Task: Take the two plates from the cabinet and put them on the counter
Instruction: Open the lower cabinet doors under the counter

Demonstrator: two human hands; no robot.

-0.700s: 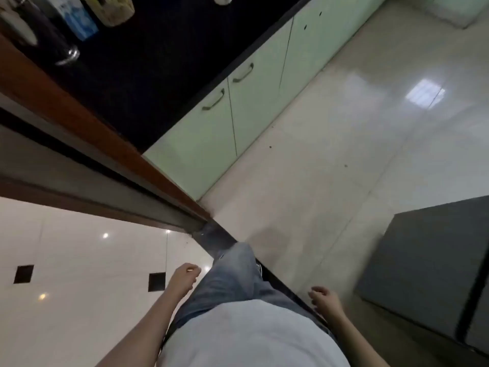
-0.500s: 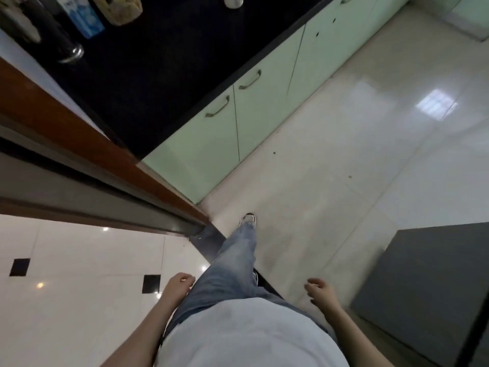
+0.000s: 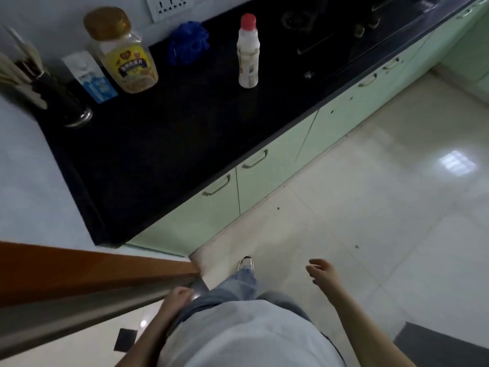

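Note:
A black counter (image 3: 164,144) runs from the lower left to the upper right, above pale green cabinet doors (image 3: 219,205) with metal handles, all closed. No plates are in view. My left hand (image 3: 176,300) hangs by my hip near the door frame, fingers curled, holding nothing. My right hand (image 3: 321,274) is out to the right over the floor, fingers loosely apart and empty. My foot (image 3: 246,263) steps onto the tiled floor toward the cabinets.
On the counter stand a white bottle with a red cap (image 3: 248,53), a yellow jar (image 3: 124,56), a blue-and-white carton (image 3: 91,78), a blue scrubber (image 3: 188,43), a dark utensil holder (image 3: 60,102) and a hob (image 3: 330,27). A brown door frame (image 3: 87,271) lies at the left.
The view has swung up and forward through the doorway, bringing more of the counter into sight. My right hand has lifted and spread; my left has stayed low by my hip.

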